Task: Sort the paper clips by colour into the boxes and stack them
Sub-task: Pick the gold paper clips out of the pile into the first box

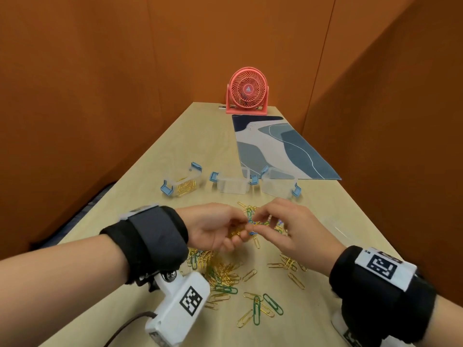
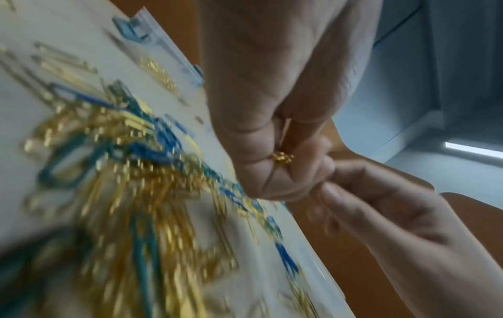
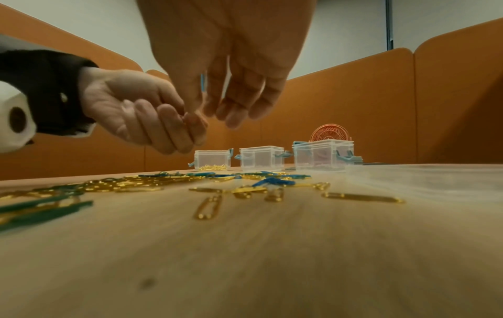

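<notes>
Gold, green and blue paper clips (image 1: 225,271) lie scattered over the wooden table (image 1: 175,151). My left hand (image 1: 238,236) hovers above the pile with its fingers curled round a small bunch of gold clips (image 2: 283,158). My right hand (image 1: 256,225) meets it fingertip to fingertip and pinches a blue clip (image 3: 202,84) between thumb and forefinger. Beyond the hands stand three clear boxes with blue latches. The left box (image 1: 181,182) has gold clips in its bottom. The middle box (image 1: 233,185) and the right box (image 1: 279,185) look empty.
A pink desk fan (image 1: 247,91) stands at the table's far end, with a blue patterned mat (image 1: 280,146) in front of it. Orange partition walls close in both sides. A clear plastic sheet or lid (image 1: 338,229) lies to the right of my right hand.
</notes>
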Motion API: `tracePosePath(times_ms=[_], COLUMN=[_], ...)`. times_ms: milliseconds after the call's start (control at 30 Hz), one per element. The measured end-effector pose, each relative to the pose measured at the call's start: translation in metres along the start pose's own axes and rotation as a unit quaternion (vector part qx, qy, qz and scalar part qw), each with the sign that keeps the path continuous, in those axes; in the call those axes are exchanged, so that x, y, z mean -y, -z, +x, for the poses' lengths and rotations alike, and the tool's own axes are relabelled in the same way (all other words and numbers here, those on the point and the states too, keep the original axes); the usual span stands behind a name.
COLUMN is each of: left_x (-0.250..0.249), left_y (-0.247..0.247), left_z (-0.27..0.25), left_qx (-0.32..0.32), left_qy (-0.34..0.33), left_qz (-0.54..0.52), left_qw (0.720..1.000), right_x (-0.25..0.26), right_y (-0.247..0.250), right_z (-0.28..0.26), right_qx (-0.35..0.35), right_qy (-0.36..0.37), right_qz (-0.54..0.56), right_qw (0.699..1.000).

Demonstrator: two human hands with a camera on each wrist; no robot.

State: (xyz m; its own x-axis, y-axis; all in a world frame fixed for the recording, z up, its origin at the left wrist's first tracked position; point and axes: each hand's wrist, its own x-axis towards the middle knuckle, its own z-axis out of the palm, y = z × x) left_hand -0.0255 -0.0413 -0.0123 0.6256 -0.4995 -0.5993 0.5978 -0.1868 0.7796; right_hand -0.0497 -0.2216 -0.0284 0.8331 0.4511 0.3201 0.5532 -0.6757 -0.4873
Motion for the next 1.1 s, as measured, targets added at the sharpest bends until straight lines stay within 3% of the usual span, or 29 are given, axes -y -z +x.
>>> tracePosePath(times_ms=[67, 133, 267, 367, 500, 600, 667, 700, 767, 833, 867, 933, 1033, 1067, 1100], left_x=[-0.011, -0.029, -0.066, -0.080, -0.075, -0.067, -0.056, -0.049, -0.028, -0.004, 0.008, 0.028, 0.043, 0.045, 0.045], left_y=[0.016, 0.036, 0.073, 0.094, 0.103, 0.098, 0.094, 0.091, 0.086, 0.079, 0.077, 0.074, 0.070, 0.070, 0.070], left_z=[-0.003, -0.006, -0.012, -0.007, 0.003, -0.008, -0.024, -0.034, -0.053, -0.071, -0.077, -0.080, -0.068, -0.062, -0.055], left_qx=[-0.053, -0.149, -0.339, -0.394, -0.388, -0.389, -0.353, -0.309, -0.193, -0.100, -0.074, -0.052, -0.083, -0.107, -0.139], left_qy=[-0.019, -0.072, -0.207, -0.234, -0.193, -0.197, -0.180, -0.141, 0.012, 0.172, 0.210, 0.194, 0.047, -0.001, -0.045], left_qz=[0.006, 0.024, -0.051, -0.059, 0.109, 0.256, 0.380, 0.451, 0.559, 0.605, 0.606, 0.580, 0.498, 0.474, 0.474], left_qw=[0.998, 0.986, 0.916, 0.887, 0.894, 0.863, 0.836, 0.825, 0.806, 0.771, 0.764, 0.789, 0.862, 0.874, 0.868], right_x=[-0.006, -0.011, -0.014, -0.010, -0.008, -0.005, -0.003, -0.002, 0.001, 0.004, 0.006, 0.010, 0.013, 0.013, 0.013], right_y=[0.003, 0.007, 0.013, 0.011, 0.013, 0.012, 0.010, 0.009, 0.006, 0.001, -0.002, -0.007, -0.012, -0.014, -0.015], right_z=[-0.005, -0.012, -0.018, -0.018, -0.020, -0.021, -0.022, -0.021, -0.021, -0.019, -0.017, -0.012, -0.004, -0.001, 0.001], right_qx=[0.030, 0.097, 0.183, 0.210, 0.236, 0.237, 0.250, 0.257, 0.266, 0.268, 0.270, 0.269, 0.249, 0.240, 0.229], right_qy=[-0.062, -0.119, -0.173, -0.176, -0.169, -0.143, -0.118, -0.107, -0.097, -0.093, -0.088, -0.075, -0.062, -0.058, -0.056], right_qz=[-0.045, -0.092, -0.109, -0.083, -0.061, -0.050, -0.052, -0.055, -0.050, -0.028, -0.018, -0.006, -0.014, -0.029, -0.048], right_qw=[0.997, 0.984, 0.962, 0.958, 0.955, 0.960, 0.960, 0.959, 0.958, 0.958, 0.959, 0.960, 0.966, 0.969, 0.971])
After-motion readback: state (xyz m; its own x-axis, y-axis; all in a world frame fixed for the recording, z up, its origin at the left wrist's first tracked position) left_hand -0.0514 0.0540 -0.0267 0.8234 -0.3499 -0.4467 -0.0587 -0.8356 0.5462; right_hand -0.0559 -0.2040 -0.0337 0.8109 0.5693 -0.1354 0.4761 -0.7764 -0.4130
